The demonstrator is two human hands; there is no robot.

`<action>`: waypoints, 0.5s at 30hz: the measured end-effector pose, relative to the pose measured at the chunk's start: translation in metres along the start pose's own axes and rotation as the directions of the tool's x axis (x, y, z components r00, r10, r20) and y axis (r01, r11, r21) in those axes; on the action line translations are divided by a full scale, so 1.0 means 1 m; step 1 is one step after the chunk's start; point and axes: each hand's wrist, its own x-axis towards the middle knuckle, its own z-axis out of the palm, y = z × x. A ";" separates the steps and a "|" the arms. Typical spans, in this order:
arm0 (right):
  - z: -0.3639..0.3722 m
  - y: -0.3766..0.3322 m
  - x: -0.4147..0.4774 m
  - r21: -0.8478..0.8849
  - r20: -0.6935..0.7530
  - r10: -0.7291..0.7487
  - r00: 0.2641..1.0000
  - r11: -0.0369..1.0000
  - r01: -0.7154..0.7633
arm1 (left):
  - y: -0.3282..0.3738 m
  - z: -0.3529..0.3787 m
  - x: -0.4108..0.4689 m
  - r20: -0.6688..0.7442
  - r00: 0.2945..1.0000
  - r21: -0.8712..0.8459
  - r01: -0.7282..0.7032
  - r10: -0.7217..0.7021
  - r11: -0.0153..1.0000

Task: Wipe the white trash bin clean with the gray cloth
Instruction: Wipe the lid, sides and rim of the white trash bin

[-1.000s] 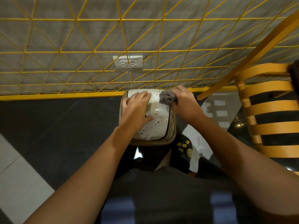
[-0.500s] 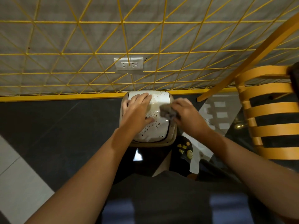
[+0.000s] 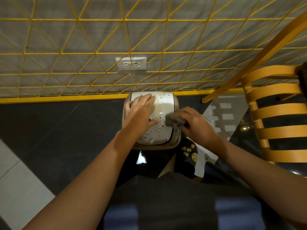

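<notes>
The white trash bin [image 3: 163,103] stands on the dark floor against the yellow grid wall, its lid speckled with dark spots. My left hand [image 3: 141,112] lies flat on the lid's left half, fingers straight and pointing to the wall. My right hand [image 3: 194,122] grips the bunched gray cloth [image 3: 174,121] and presses it on the lid's right edge, about halfway down.
A yellow wooden chair [image 3: 274,113] stands close on the right, with a slanted yellow beam [image 3: 249,60] above it. A wall socket [image 3: 131,63] sits behind the yellow grid [image 3: 83,47]. My foot in a dark shoe [image 3: 189,153] is just below the bin.
My right hand has dragged the gray cloth from the lid's far right corner toward me along the right side. My left hand has stayed flat on the lid.
</notes>
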 end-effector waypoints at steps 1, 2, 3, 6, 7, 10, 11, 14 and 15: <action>0.000 0.000 0.009 0.034 -0.073 0.056 0.996 0.998 -0.054 | 0.000 0.000 0.000 0.005 1.000 0.000 0.003 -0.003 1.000; -0.001 -0.001 0.018 0.071 -0.135 0.129 0.982 0.990 -0.120 | 0.001 0.000 0.000 0.009 1.000 0.000 0.005 -0.005 1.000; -0.002 -0.001 0.025 0.102 -0.181 0.197 0.964 0.978 -0.181 | 0.001 -0.001 0.001 0.012 1.000 0.000 0.006 -0.006 1.000; 0.000 -0.002 0.033 0.117 -0.199 0.253 0.947 0.965 -0.233 | 0.000 -0.001 0.001 0.010 1.000 0.001 0.007 -0.007 1.000; 0.001 -0.004 0.030 0.096 -0.179 0.231 0.956 0.972 -0.217 | 0.000 -0.001 0.001 0.008 1.000 0.004 0.006 -0.006 1.000; 0.007 -0.012 0.007 -0.010 -0.070 0.073 0.995 0.997 -0.074 | 0.000 0.000 0.000 0.003 1.000 0.012 0.007 -0.007 1.000; 0.009 -0.014 -0.001 -0.038 -0.022 0.023 1.000 0.999 -0.023 | 0.000 0.000 0.000 0.002 1.000 0.014 0.007 -0.007 1.000; 0.009 -0.010 -0.006 -0.082 0.026 -0.070 0.997 0.994 0.072 | 0.001 0.001 -0.001 -0.002 1.000 0.031 -0.002 0.002 1.000; 0.007 -0.009 -0.003 -0.090 0.023 -0.077 0.997 0.993 0.079 | 0.000 0.001 -0.001 -0.001 1.000 0.033 -0.003 0.004 0.999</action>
